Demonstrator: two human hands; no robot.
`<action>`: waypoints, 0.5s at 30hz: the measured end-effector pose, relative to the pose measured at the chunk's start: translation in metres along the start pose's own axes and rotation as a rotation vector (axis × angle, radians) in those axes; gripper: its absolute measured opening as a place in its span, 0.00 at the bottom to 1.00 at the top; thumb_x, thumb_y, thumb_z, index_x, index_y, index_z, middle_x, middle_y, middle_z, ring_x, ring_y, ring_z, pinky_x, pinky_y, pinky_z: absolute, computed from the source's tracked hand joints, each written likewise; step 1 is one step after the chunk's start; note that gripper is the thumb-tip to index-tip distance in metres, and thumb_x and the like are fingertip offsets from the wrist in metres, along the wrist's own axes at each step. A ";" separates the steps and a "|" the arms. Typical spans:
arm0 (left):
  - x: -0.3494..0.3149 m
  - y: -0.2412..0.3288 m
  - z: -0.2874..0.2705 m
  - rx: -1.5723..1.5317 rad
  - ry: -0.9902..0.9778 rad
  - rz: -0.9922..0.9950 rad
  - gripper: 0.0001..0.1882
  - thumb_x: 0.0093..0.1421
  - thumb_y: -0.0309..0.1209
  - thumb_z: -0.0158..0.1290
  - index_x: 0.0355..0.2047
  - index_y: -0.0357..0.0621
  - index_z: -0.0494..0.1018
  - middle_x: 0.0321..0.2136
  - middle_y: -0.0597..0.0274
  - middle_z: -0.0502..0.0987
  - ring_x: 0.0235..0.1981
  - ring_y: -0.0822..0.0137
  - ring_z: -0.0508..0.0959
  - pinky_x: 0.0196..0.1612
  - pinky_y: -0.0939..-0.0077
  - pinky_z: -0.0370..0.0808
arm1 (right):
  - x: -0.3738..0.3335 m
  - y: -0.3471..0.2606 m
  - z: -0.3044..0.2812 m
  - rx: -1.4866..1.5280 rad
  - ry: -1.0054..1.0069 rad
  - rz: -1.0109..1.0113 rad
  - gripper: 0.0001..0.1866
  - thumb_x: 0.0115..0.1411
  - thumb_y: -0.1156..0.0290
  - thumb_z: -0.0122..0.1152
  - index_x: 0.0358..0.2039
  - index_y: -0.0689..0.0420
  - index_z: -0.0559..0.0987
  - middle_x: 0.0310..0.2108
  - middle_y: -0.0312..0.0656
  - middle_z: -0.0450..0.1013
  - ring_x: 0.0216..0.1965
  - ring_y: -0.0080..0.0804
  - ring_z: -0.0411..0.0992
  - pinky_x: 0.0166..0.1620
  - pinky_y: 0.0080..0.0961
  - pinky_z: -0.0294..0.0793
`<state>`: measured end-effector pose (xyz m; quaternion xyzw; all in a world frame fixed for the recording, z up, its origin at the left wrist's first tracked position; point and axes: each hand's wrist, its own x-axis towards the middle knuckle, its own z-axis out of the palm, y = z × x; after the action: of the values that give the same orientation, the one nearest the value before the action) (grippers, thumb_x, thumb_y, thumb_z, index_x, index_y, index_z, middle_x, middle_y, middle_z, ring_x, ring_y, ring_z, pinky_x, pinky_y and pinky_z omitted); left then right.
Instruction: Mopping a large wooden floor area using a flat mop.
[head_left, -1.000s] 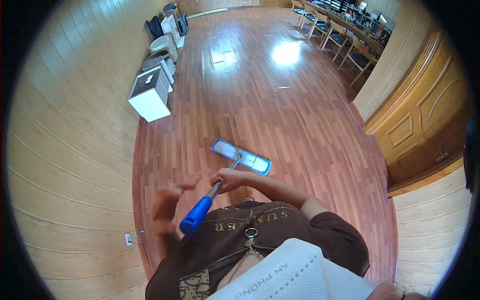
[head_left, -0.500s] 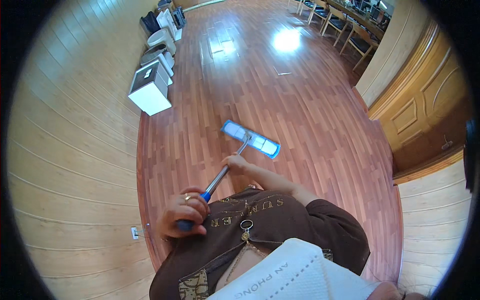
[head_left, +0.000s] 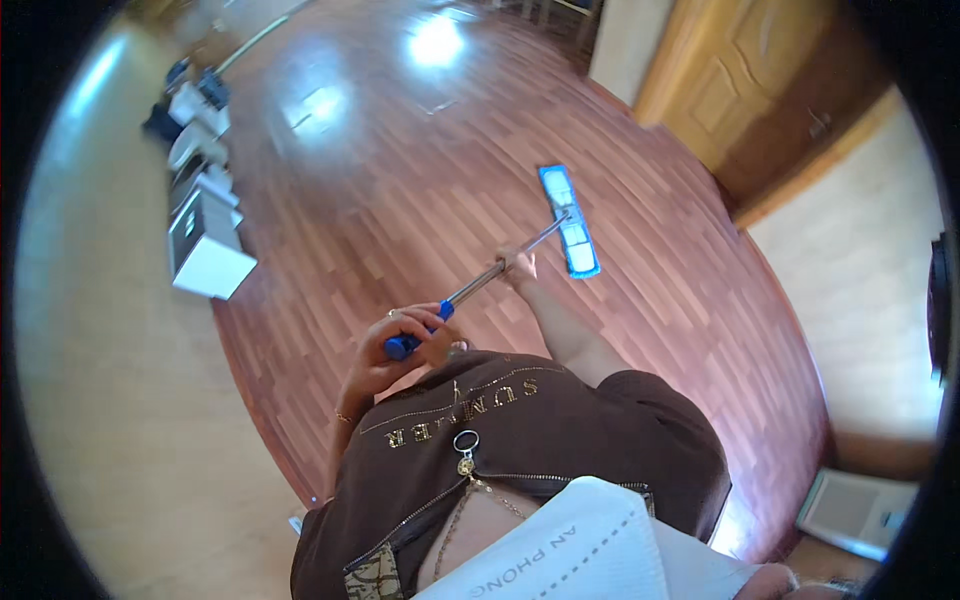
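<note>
Mopping seems under way, left hand [head_left: 408, 326] wrapped round the blue handle [head_left: 399, 348], right hand [head_left: 517, 267] gripping the pole [head_left: 475, 284], mop head [head_left: 577, 237] on the floor [head_left: 400, 200]; area done or left is unclear.

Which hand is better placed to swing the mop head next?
Probably the right hand: it grips the pole nearer the mop head, while the left hand holds the blue handle at the far end.

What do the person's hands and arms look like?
The left hand wears a golden ring, with a thin golden bracelet near the wrist. The right hand shows no visible jewellery; its forearm is bare below a short brown sleeve.
</note>
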<state>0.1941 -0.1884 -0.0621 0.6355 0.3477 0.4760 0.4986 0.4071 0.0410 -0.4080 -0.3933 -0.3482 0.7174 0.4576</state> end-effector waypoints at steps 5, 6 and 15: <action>0.031 -0.019 0.008 -0.031 -0.115 -0.061 0.08 0.54 0.22 0.58 0.34 0.40 0.73 0.45 0.52 0.75 0.57 0.53 0.69 0.61 0.56 0.61 | -0.075 -0.056 -0.028 -1.475 0.429 -0.298 0.13 0.46 0.55 0.69 0.23 0.48 0.76 0.26 0.36 0.74 0.37 0.40 0.73 0.42 0.44 0.64; 0.037 -0.023 0.011 -0.048 -0.143 -0.074 0.08 0.54 0.22 0.58 0.34 0.40 0.73 0.45 0.52 0.75 0.57 0.53 0.69 0.61 0.56 0.61 | -0.088 -0.061 -0.036 -1.462 0.485 -0.242 0.14 0.47 0.54 0.69 0.22 0.48 0.76 0.25 0.36 0.74 0.36 0.39 0.73 0.43 0.43 0.64; 0.122 -0.067 0.055 -0.111 -0.784 -0.084 0.09 0.58 0.33 0.60 0.33 0.43 0.73 0.44 0.54 0.75 0.58 0.52 0.68 0.57 0.58 0.64 | -0.213 -0.047 -0.149 -1.260 0.995 -0.170 0.10 0.45 0.63 0.66 0.24 0.48 0.73 0.32 0.35 0.73 0.45 0.40 0.70 0.45 0.54 0.64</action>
<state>0.2858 -0.0752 -0.0982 0.7264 0.1305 0.1949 0.6460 0.6140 -0.1203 -0.3821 -0.8229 -0.4713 0.0899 0.3044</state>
